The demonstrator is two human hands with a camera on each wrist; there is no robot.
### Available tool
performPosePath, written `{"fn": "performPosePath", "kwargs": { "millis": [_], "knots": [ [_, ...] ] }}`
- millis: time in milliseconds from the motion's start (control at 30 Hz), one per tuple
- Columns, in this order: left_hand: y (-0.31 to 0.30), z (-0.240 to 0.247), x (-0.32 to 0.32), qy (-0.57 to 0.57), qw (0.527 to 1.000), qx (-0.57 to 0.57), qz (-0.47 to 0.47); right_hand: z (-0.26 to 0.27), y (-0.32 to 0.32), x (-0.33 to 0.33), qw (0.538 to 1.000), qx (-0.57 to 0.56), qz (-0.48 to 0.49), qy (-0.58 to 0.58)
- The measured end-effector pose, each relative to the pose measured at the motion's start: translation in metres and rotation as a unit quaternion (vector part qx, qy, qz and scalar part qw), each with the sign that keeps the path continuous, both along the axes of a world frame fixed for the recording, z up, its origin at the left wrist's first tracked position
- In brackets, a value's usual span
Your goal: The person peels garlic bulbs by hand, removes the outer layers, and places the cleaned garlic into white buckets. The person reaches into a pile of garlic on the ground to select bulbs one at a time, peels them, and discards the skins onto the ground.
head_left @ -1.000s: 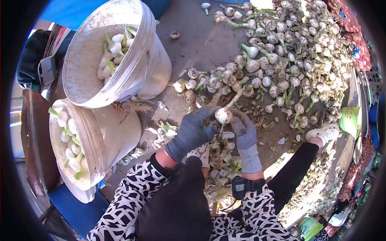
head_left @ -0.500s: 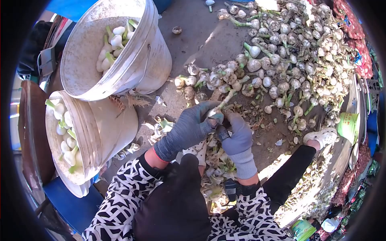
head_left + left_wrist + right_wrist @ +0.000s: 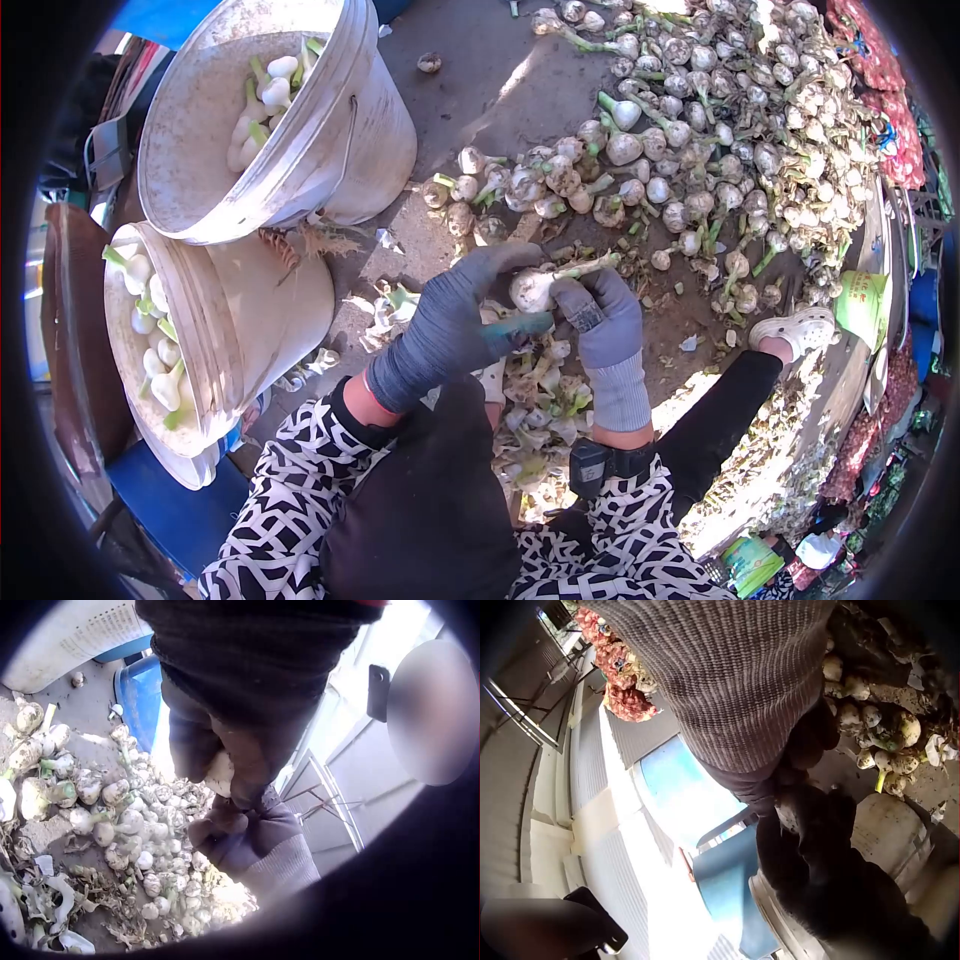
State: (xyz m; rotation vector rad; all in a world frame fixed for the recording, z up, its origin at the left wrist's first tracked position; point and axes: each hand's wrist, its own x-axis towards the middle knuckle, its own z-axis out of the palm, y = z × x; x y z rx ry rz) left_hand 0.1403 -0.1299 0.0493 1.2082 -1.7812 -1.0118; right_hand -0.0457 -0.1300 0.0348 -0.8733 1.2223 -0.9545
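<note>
In the head view a garlic bulb (image 3: 532, 289) lies between the two gloved hands, its stalk pointing right. The left hand (image 3: 440, 318), in a dark grey glove, has its thumb and fingers around the bulb's left side. The right hand (image 3: 604, 318), in a lighter grey glove, pinches at the bulb's right side by the stalk. The left wrist view shows a pale piece of the bulb (image 3: 220, 774) between dark glove fingers. In the right wrist view the bulb (image 3: 787, 814) is mostly hidden by both gloves.
Two white buckets, an upper one (image 3: 375, 140) and a lower one (image 3: 285, 320), hold peeled white bulbs at the left. A large heap of garlic (image 3: 740, 150) spreads to the upper right. Peelings (image 3: 535, 400) lie below the hands; a shoe (image 3: 795, 332) stands at the right.
The bulb and its stalk have turned from pointing up to pointing right. The left thumb has come off the bulb's front, showing more of it, and the right hand has shifted up beside the stalk.
</note>
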Motion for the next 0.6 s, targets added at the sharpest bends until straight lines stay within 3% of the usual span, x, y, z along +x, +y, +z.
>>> {"fn": "performPosePath", "kwargs": {
  "millis": [100, 233, 300, 333, 400, 467, 533, 600],
  "knots": [
    [0.001, 0.0, 0.003, 0.152, 0.97, 0.188, -0.006, 0.0, 0.003, -0.002, 0.999, 0.005, 0.008, -0.04],
    [0.001, 0.002, 0.003, 0.121, 0.982, 0.144, -0.011, -0.004, -0.001, -0.004, 0.998, -0.054, 0.033, 0.027],
    [0.002, 0.006, 0.002, 0.013, 0.999, 0.042, -0.027, 0.001, -0.005, 0.001, 0.99, -0.066, 0.06, 0.111],
    [0.002, 0.004, 0.003, 0.013, 0.999, 0.044, -0.026, 0.006, -0.008, 0.0, 0.99, -0.064, 0.061, 0.111],
    [0.002, -0.005, 0.006, 0.108, 0.99, 0.09, -0.023, 0.013, -0.012, -0.004, 0.991, 0.034, 0.107, 0.067],
    [0.003, -0.013, 0.005, 0.164, 0.981, 0.1, -0.027, 0.007, -0.011, -0.003, 0.995, 0.03, 0.085, 0.045],
    [0.006, -0.019, 0.004, 0.292, 0.938, 0.185, -0.023, 0.008, -0.013, -0.007, 0.984, 0.03, 0.156, 0.085],
    [0.001, -0.011, 0.006, 0.257, 0.938, 0.23, 0.024, 0.004, -0.009, -0.006, 0.987, 0.02, 0.151, 0.043]
  ]
}}
